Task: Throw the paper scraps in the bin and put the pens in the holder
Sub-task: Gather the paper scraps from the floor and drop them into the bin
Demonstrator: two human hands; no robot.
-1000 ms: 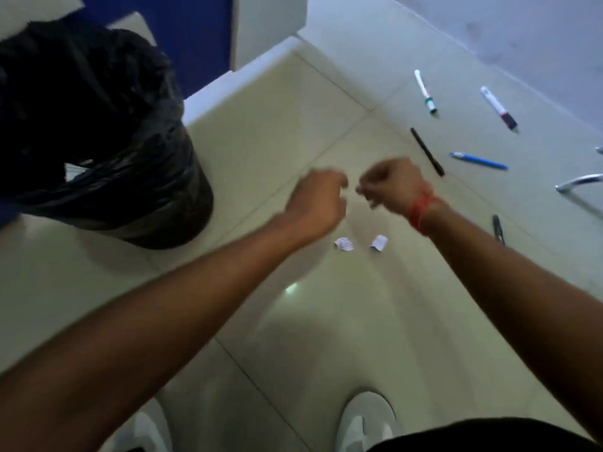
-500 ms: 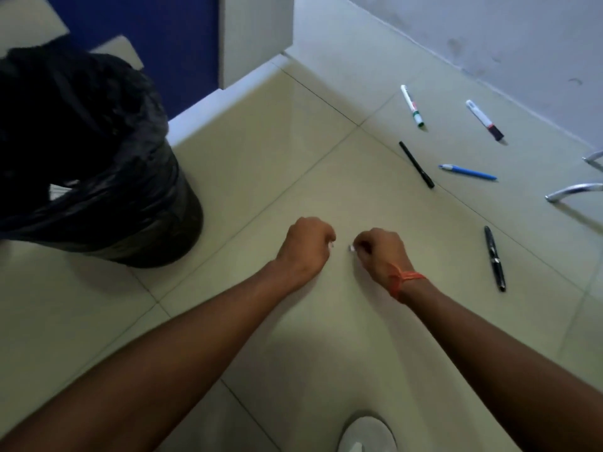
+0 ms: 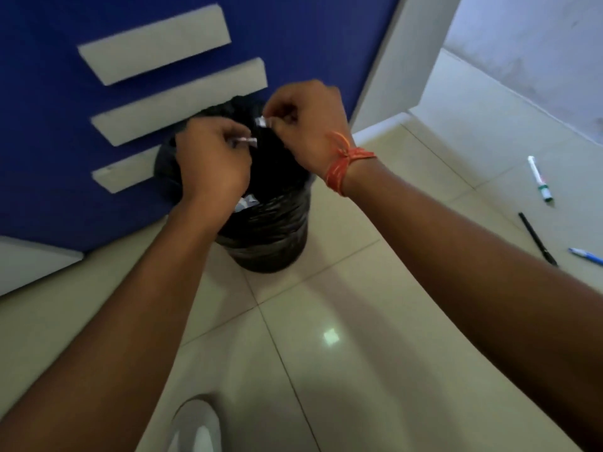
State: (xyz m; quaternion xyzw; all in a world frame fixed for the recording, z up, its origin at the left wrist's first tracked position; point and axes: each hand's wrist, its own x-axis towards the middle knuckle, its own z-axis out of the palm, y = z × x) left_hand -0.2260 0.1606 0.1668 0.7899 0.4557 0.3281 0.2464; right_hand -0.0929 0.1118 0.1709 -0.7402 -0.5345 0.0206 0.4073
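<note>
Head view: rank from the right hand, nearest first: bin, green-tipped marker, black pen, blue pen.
From the right hand:
1. Bin, directly under the hand, which holds a paper scrap over its opening.
2. Green-tipped marker, on the floor far right.
3. Black pen, on the floor right, lower than the marker.
4. Blue pen, at the right edge, just beyond the black pen.

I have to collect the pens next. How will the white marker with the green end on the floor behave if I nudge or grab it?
The white marker looks round and lies flat on smooth glossy tile, so a sideways nudge would probably roll it. It appears rigid and light, likely an easy one-hand pinch.
</note>
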